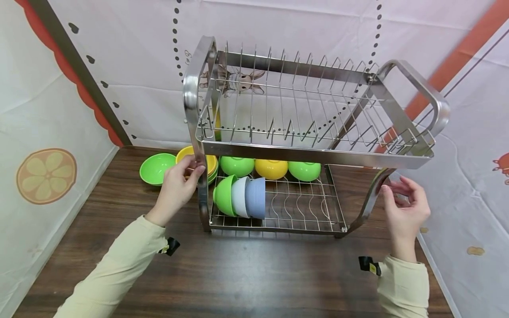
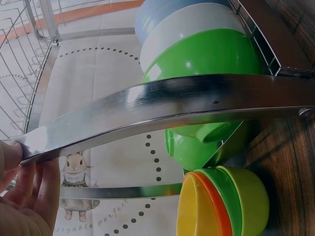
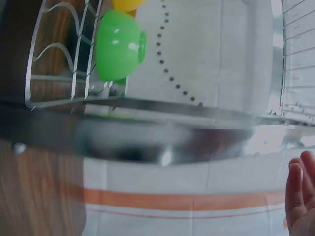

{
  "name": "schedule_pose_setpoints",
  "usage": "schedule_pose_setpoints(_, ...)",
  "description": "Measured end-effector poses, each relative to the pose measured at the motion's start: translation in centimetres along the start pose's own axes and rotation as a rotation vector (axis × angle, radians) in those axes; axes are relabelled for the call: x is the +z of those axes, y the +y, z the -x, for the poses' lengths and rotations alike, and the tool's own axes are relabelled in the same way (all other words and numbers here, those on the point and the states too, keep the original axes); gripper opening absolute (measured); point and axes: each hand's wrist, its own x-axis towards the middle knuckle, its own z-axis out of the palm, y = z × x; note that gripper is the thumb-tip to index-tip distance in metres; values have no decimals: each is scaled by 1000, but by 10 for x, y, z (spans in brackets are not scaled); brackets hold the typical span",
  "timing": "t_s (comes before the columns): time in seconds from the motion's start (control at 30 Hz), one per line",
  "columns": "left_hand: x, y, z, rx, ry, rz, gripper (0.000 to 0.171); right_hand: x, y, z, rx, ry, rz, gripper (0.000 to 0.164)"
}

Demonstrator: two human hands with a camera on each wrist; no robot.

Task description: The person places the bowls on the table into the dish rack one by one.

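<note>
A two-tier metal dish rack (image 1: 318,154) stands on the wooden table. My left hand (image 1: 176,187) pinches its left upright between thumb and fingers, also seen in the left wrist view. My right hand (image 1: 407,216) is beside the right upright with fingers loosely bent; the right wrist view shows its fingertips just off the metal. On the lower tier, a green bowl (image 1: 224,196), a white bowl (image 1: 239,198) and a blue bowl (image 1: 255,198) stand on edge at the front left. Behind them sit a green bowl (image 1: 237,167), a yellow bowl (image 1: 271,169) and another green bowl (image 1: 304,171), upside down.
Left of the rack, a green bowl (image 1: 155,168) lies on the table (image 1: 246,274). Next to it, a stack of nested bowls (image 2: 211,201) in yellow, orange and green is partly hidden by the upright. Printed cloth walls (image 1: 131,57) enclose the back and sides.
</note>
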Motion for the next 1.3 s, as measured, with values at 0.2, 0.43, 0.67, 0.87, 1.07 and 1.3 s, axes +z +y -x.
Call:
schedule_pose_setpoints(0.2,0,0,0,4,0,7,21,-4,15,4,71,-106,120,46)
schedule_pose_setpoints(0.43,-1,1,0,-4,-1,0,21,4,27,12,66,-220,142,44)
schedule_pose_setpoints(0.67,-1,2,0,-10,-2,-1,21,4,27,10,117,-211,157,36)
schedule_pose_setpoints(0.87,-2,1,0,-12,-13,-7,21,-3,27,7,189,-262,71,34)
schedule_pose_setpoints(1.07,-5,2,-2,-2,-63,3,18,-3,31,7,237,-222,13,37)
schedule_pose_setpoints(1.3,-12,-3,-8,30,-176,47,11,0,29,7,250,-213,59,36)
